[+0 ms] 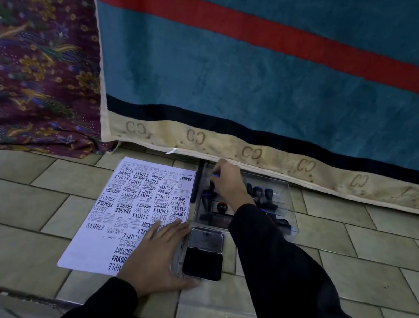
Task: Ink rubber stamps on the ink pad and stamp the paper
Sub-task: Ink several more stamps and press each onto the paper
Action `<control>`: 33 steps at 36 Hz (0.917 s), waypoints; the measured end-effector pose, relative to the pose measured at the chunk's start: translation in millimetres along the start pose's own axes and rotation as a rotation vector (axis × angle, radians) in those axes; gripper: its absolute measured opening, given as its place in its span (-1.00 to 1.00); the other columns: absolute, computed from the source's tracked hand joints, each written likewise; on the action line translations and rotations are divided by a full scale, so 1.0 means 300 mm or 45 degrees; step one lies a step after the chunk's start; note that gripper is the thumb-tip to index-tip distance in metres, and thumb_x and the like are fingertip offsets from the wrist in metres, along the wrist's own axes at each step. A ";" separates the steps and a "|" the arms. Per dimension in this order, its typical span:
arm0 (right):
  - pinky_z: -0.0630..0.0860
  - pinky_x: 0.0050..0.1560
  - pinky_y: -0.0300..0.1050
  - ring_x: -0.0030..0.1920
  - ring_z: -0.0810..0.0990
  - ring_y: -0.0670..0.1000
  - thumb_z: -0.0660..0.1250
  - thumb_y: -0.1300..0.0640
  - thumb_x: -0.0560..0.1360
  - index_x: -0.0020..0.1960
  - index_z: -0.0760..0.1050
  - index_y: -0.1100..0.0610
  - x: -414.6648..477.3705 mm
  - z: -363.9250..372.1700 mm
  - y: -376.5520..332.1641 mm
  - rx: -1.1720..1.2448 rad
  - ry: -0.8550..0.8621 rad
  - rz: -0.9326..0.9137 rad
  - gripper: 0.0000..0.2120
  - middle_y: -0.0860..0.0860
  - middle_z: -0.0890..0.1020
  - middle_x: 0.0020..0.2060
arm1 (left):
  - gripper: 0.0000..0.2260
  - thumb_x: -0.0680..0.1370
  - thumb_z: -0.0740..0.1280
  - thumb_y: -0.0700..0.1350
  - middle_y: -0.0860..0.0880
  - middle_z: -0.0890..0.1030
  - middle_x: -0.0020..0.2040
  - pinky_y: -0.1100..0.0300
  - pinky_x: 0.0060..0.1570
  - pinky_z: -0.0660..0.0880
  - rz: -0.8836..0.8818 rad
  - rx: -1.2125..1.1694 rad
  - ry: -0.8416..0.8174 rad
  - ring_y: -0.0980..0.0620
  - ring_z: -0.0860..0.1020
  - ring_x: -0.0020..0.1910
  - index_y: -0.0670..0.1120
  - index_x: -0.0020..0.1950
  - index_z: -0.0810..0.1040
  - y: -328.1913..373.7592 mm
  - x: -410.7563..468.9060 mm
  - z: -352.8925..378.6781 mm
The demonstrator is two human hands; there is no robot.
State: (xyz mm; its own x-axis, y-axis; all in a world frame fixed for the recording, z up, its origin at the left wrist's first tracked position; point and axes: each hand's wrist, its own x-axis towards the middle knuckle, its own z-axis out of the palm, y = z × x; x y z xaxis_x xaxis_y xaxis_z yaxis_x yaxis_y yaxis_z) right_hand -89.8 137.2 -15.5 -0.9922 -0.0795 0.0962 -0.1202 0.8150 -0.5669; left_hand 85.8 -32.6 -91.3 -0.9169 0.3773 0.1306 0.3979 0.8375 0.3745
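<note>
Stamp [211, 187], dark with a blue band, is sitting in the curled fingers of the right hand [226, 181], which is pinching it near the top at the far left corner of the box [290, 197]. Its handle is standing roughly upright, the long axis running down from the fingers toward the box bottom. The face is hidden, so I cannot tell which word it carries. More stamps [261, 192] are lying and standing to the right of the grip inside the same clear box.

From the grip, the pad [202, 264] is lying almost straight back toward the person, just past the box's near wall, with its lid [206, 239] folded open between the box and the black ink surface. The coming move is looking like a lift clear of that wall, then a short pull back and down, keeping the handle upright so the face meets the ink flat. The right forearm is passing along the pad's right side.

Paper [93, 247] is lying to the left of both box and pad, crowded with prints at the far end and barer near the person. The left hand [159, 256] is resting flat, fingers straight, on the sheet's near right corner, just beside the pad. It is the nearer hand to the ink, but it is holding no stamp.
</note>
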 end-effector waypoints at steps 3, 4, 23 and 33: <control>0.56 -0.01 -0.07 -0.04 0.59 0.12 0.34 0.31 0.46 0.09 0.50 0.24 -0.029 -0.032 0.014 0.179 0.140 -0.031 -0.80 0.19 0.62 -0.02 | 0.04 0.24 0.13 0.64 0.21 0.07 0.56 0.12 0.51 -0.28 -0.015 0.000 0.010 0.29 -0.05 0.52 0.10 0.57 0.03 0.001 0.001 0.005; 0.56 -0.04 -0.18 -0.07 0.60 0.07 0.36 0.31 0.45 0.11 0.52 0.24 -0.046 -0.049 0.015 0.250 0.195 -0.038 -0.77 0.18 0.62 -0.01 | 0.04 0.25 0.12 0.64 0.22 0.07 0.56 0.12 0.51 -0.28 -0.019 -0.004 0.012 0.29 -0.05 0.52 0.11 0.57 0.02 0.001 0.000 0.007; 0.55 -0.09 -0.40 -0.16 0.63 -0.02 0.45 0.27 0.40 0.04 0.59 0.18 -0.632 -0.055 -0.022 0.292 0.020 -0.293 -0.78 0.11 0.59 -0.08 | -0.04 0.28 0.07 0.62 0.15 0.18 0.55 0.07 0.53 -0.19 -0.016 0.019 0.052 0.24 0.02 0.53 0.08 0.53 0.16 -0.012 0.005 0.028; 0.58 0.00 -0.01 -0.08 0.62 0.07 0.44 0.27 0.40 0.03 0.58 0.25 -0.677 -0.017 -0.015 0.169 0.051 -0.342 -0.79 0.13 0.61 -0.05 | -0.04 0.29 0.11 0.62 0.18 0.16 0.56 0.08 0.53 -0.19 -0.020 0.002 0.024 0.27 -0.01 0.52 0.11 0.54 0.10 -0.015 0.003 0.027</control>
State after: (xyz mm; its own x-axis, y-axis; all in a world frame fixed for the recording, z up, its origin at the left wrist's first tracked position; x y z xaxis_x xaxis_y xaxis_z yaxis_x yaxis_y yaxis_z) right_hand 112.5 152.7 -28.5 -0.9225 -0.2570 0.2879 -0.3840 0.6857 -0.6183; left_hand 83.4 -33.0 -100.3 -0.9236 0.3561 0.1422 0.3832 0.8439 0.3755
